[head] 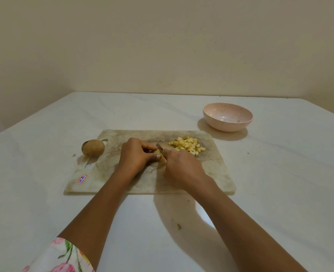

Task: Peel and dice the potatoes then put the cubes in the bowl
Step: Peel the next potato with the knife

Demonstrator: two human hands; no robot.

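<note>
Potato piece dead centre on the cutting board, and both hands are right on it. The left hand pinches it, fingertips curled over the top. The right hand is closed around the knife, handle hidden in the fist and only the blade tip showing between the two hands. I'd call this mid-dice.

What's done: a tidy heap of pale yellow cubes sits at two o'clock from the hands, on the board. What's left looks like plenty. The pink bowl, further out at two o'clock on the table, holds no cubes, and a whole potato, brown and unpeeled, waits at nine o'clock against the board's edge.

The held piece shows tan and small; I can't tell whether it's fully peeled. A scrap of peel lies at six o'clock.
</note>
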